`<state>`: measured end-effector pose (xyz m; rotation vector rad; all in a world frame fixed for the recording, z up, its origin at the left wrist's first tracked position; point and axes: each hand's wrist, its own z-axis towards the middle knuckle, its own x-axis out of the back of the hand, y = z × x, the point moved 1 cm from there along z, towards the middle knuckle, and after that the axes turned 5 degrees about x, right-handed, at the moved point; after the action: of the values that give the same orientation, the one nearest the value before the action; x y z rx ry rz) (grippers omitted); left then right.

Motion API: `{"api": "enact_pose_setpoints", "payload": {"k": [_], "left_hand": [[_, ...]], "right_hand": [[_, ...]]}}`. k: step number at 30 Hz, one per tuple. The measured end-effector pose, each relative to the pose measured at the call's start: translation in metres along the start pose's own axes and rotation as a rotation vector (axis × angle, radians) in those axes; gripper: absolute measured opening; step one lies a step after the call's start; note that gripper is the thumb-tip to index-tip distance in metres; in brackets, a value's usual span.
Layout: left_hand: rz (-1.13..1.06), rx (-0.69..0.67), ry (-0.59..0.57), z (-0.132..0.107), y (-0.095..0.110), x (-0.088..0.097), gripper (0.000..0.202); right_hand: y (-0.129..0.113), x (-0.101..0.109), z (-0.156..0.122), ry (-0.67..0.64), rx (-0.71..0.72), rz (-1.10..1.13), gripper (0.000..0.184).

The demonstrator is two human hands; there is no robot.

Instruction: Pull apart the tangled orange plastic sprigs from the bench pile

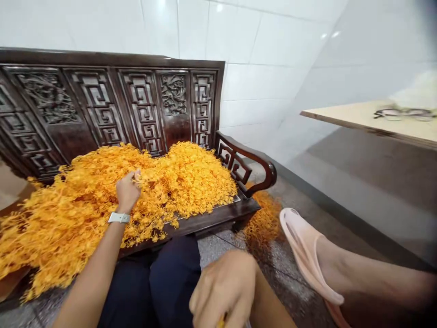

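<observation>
A big heap of orange-yellow plastic flower sprigs [102,196] covers the seat of a dark carved wooden bench [143,105]. My left hand [128,190], with a watch on its wrist, reaches into the heap, its fingers pinched on a sprig. Close to the camera, over my lap, my right hand [223,289] is curled shut; a small yellow piece shows at its lower edge.
More orange sprigs [262,223] lie on the speckled floor beside the bench's armrest [249,166]. My crossed leg with a pink slipper [303,255] juts in from the right. A light wooden tabletop [385,118] with a pair of glasses [404,114] stands at right, before a white tiled wall.
</observation>
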<state>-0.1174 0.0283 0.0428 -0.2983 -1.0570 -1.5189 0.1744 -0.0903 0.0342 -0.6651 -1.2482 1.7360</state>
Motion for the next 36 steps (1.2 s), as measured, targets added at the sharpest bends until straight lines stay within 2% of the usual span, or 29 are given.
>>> {"api": "enact_pose_setpoints", "payload": {"k": [1,2,3,4,6,8,9,11,14,16,18,19,21,24,26,28,30,34,36], "left_hand": [[-0.005,0.056,-0.034,-0.004,-0.007,-0.005,0.042],[-0.014,0.096,-0.056,-0.007,-0.011,-0.007,0.042],[-0.023,0.134,-0.075,-0.01,-0.014,-0.009,0.043],[-0.033,0.162,-0.087,-0.011,-0.014,-0.01,0.044],[-0.057,0.176,-0.093,-0.011,-0.011,-0.009,0.045],[-0.082,0.157,-0.099,-0.01,-0.005,-0.008,0.043],[-0.095,0.134,-0.106,-0.01,-0.002,-0.007,0.042],[-0.117,0.079,-0.133,-0.012,0.005,-0.007,0.04],[-0.143,0.005,-0.187,-0.019,0.019,-0.007,0.034],[-0.191,-0.071,-0.225,-0.023,0.031,-0.007,0.028],[-0.228,-0.185,-0.26,-0.028,0.045,-0.007,0.025],[-0.227,-0.249,-0.273,-0.03,0.051,-0.007,0.029],[-0.181,-0.359,-0.288,-0.033,0.061,-0.007,0.039],[-0.076,-0.44,-0.28,-0.036,0.069,-0.004,0.042],[-0.024,-0.472,-0.265,-0.037,0.07,-0.001,0.043],[0.011,-0.529,-0.249,-0.038,0.071,0.002,0.045],[0.04,-0.611,-0.249,-0.04,0.073,0.002,0.043],[0.108,-0.755,-0.267,-0.047,0.08,0.0,0.031],[0.145,-0.782,-0.278,-0.05,0.084,0.0,0.029]], "right_hand": [[-0.009,0.026,-0.007,0.123,0.059,0.061,0.049],[-0.018,0.055,-0.014,0.398,0.14,0.102,0.05],[-0.027,0.085,-0.023,0.792,0.267,0.141,0.049],[-0.034,0.11,-0.03,0.966,0.327,0.155,0.046],[-0.04,0.149,-0.042,1.413,0.469,0.248,0.044],[-0.034,0.166,-0.046,1.653,0.536,0.323,0.04],[-0.028,0.168,-0.045,1.711,0.545,0.343,0.036],[-0.009,0.162,-0.039,1.738,0.528,0.344,0.026],[0.018,0.141,-0.03,1.8,0.495,0.293,0.013],[0.029,0.129,-0.025,1.84,0.487,0.231,0.015],[0.032,0.122,-0.022,1.853,0.479,0.182,0.024],[0.031,0.119,-0.021,1.831,0.471,0.161,0.029],[0.026,0.114,-0.02,1.731,0.456,0.127,0.044],[0.018,0.11,-0.024,1.57,0.478,0.188,0.079],[0.015,0.109,-0.033,1.607,0.524,0.28,0.094],[0.014,0.109,-0.043,1.72,0.508,0.294,0.092],[0.013,0.11,-0.05,1.735,0.391,0.24,0.082],[0.012,0.106,-0.046,1.517,0.085,0.126,0.063],[0.014,0.102,-0.04,1.534,-0.017,-0.001,0.06]]}}
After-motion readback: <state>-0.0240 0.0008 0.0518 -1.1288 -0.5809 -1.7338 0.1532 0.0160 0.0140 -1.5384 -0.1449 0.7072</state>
